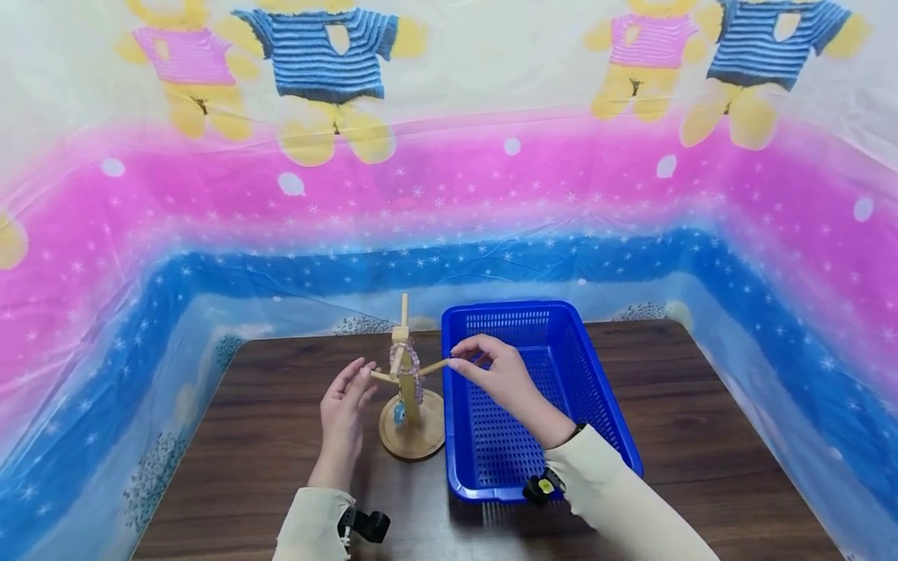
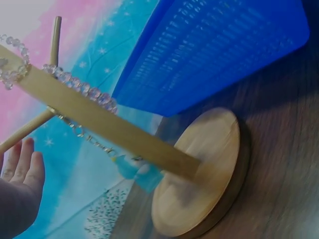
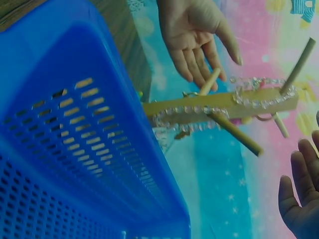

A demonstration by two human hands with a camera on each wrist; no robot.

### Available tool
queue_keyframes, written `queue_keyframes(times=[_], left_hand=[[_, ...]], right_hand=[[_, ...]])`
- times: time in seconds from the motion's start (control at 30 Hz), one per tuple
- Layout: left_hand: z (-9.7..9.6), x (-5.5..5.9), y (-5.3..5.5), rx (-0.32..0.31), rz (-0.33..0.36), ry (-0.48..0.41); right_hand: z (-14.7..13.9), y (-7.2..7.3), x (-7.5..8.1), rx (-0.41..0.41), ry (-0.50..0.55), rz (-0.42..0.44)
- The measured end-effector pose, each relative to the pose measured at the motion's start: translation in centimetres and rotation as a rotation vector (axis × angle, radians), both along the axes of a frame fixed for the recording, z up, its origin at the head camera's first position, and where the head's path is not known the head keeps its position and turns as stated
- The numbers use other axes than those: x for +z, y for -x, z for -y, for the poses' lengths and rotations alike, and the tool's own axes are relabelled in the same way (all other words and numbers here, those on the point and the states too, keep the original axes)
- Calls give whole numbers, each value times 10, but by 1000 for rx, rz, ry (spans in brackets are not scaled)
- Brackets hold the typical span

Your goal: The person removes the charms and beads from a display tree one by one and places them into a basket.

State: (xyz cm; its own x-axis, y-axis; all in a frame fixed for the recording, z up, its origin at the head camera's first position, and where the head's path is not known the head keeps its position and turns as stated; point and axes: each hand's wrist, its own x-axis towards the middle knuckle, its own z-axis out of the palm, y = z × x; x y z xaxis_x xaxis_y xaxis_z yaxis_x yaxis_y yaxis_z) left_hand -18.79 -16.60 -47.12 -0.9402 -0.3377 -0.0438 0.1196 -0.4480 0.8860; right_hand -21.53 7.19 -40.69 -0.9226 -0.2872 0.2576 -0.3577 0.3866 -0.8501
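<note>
A wooden jewelry stand with a round base and several pegs stands upright on the table. Bracelets of clear pinkish beads hang over its pegs, and a chain with a light-blue charm dangles beside the post. My left hand is at the tip of a left peg, fingers loosely extended; whether they touch it I cannot tell. My right hand hovers by the right peg's end over the basket. In the right wrist view, the fingers of that hand are relaxed and apart from the peg.
Right beside the stand sits a blue plastic basket with perforated walls; its bottom shows bare. Dark wood-grain table lies around both. A printed cloth with bears and snowflakes hangs behind and along the sides.
</note>
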Motion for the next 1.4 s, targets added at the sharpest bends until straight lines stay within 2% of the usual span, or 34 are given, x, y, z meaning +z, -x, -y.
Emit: queue_keyframes(times=[0.4,0.73,0.93,1.1,1.27,1.4], left_hand=[[-5,-9,2,70,49,-57],[-2,-11,4,87,32,-172],[-1,-12,5,99,32,-146],[-2,-12,6,110,59,-125],[0,-11,6,71,47,-104],[3,-9,6,29,38,-53]], right_hand=[[27,6,0,47,41,7],[40,12,-1,86,11,34],[46,16,0,101,-22,34],[49,17,1,107,-36,32],[51,17,3,106,-37,18],[52,17,4,103,-41,13]])
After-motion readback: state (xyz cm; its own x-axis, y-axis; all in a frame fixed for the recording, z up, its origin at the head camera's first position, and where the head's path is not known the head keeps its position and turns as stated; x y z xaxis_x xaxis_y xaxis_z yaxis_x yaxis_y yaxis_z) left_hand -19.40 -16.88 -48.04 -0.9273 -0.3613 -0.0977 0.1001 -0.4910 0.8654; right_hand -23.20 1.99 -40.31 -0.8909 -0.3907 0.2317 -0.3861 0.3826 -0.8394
